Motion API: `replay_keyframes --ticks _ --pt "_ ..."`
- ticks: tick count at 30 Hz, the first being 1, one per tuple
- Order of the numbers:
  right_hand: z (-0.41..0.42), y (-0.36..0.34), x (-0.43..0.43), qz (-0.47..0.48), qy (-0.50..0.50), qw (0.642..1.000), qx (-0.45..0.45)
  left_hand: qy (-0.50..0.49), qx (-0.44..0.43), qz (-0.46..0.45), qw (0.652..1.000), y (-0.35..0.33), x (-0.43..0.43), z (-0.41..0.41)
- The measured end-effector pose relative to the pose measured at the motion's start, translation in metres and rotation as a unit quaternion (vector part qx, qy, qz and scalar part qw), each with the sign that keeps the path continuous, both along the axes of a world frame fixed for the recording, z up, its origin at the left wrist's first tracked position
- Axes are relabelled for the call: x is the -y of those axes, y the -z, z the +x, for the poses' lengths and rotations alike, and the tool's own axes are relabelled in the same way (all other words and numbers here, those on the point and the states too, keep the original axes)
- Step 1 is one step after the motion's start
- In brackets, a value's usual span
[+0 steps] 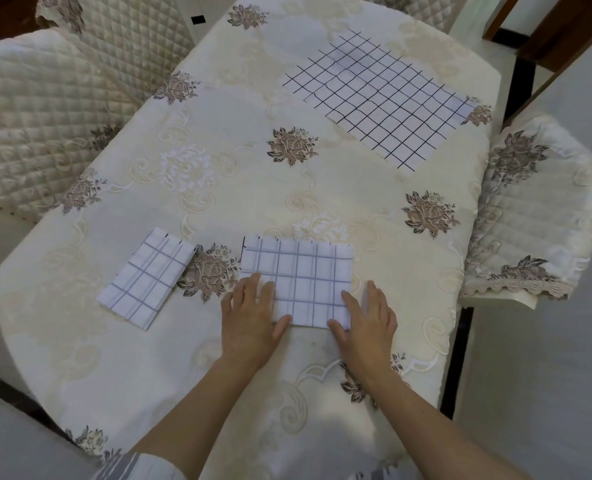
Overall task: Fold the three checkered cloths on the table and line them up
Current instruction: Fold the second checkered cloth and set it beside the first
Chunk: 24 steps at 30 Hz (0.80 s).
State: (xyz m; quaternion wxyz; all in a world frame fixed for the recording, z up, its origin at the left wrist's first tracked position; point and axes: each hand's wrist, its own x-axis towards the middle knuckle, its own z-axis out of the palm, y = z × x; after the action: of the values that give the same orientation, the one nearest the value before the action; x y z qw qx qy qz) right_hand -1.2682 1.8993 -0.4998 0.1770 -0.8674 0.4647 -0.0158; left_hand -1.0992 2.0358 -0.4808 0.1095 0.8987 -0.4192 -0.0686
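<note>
Three white cloths with dark grid lines lie on the table (218,188). A small folded cloth (147,277) sits at the near left, turned at an angle. A larger folded cloth (305,275) lies in front of me. My left hand (249,318) rests flat on its near left corner, thumb along the near edge. My right hand (367,318) rests flat on its near right corner. Both hands press the cloth with fingers spread. An unfolded cloth (381,98) lies spread out at the far right.
The table wears a cream cloth with brown flower prints. Quilted cream chairs stand at the left (31,123), at the back (131,32) and at the right (536,209). Grey floor shows at the right and near left.
</note>
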Motion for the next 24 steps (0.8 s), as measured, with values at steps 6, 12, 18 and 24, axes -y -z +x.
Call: replay_keyframes --ticks 6,12,18,24 --pt "-0.001 0.001 0.001 -0.018 -0.019 1.0 -0.014 0.012 -0.016 0.027 0.999 0.016 0.005 -0.011" --pt "-0.007 0.001 0.004 -0.01 -0.031 0.999 -0.016 -0.015 0.002 0.068 0.998 0.026 -0.036 0.02" --pt "-0.017 -0.008 0.016 0.027 -0.067 0.997 -0.02 -0.08 -0.02 0.076 0.994 0.02 -0.068 0.046" --pt "-0.019 -0.013 0.029 0.052 -0.111 0.992 -0.033 -0.078 -0.03 0.053 0.995 0.006 -0.056 0.044"
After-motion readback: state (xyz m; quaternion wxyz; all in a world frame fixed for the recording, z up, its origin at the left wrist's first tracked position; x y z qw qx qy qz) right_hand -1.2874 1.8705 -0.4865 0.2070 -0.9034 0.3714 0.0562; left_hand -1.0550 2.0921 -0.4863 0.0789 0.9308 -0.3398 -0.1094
